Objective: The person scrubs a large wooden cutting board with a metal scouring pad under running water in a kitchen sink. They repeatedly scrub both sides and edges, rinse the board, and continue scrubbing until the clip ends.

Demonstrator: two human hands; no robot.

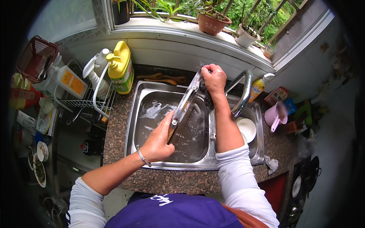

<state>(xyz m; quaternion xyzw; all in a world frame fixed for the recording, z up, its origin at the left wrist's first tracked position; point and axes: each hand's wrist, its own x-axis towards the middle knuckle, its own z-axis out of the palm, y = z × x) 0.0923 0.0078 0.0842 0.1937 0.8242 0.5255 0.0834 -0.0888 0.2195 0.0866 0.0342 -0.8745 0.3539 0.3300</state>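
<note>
Over the larger basin of a stainless steel sink (131, 136), my left hand (158, 141) grips the lower end of a stained metal pan or lid (185, 104), seen nearly edge-on with a riveted side handle. At its upper end, my right hand (214, 79) presses a dark metal scouring pad (207, 98) against the edge. The object is tilted, its top leaning to the right. Murky water (159, 114) with patches of foam lies in the basin below. White bowls (246, 130) stand in the smaller basin, partly hidden by my right forearm.
A chrome faucet (245, 94) arches beside my right forearm. Behind the sink lie wooden utensils (161, 78). A yellow detergent jug (121, 68) and a wire rack (82, 104) with bottles stand left; a pink cup (276, 115) and a crumpled cloth (271, 164) are right.
</note>
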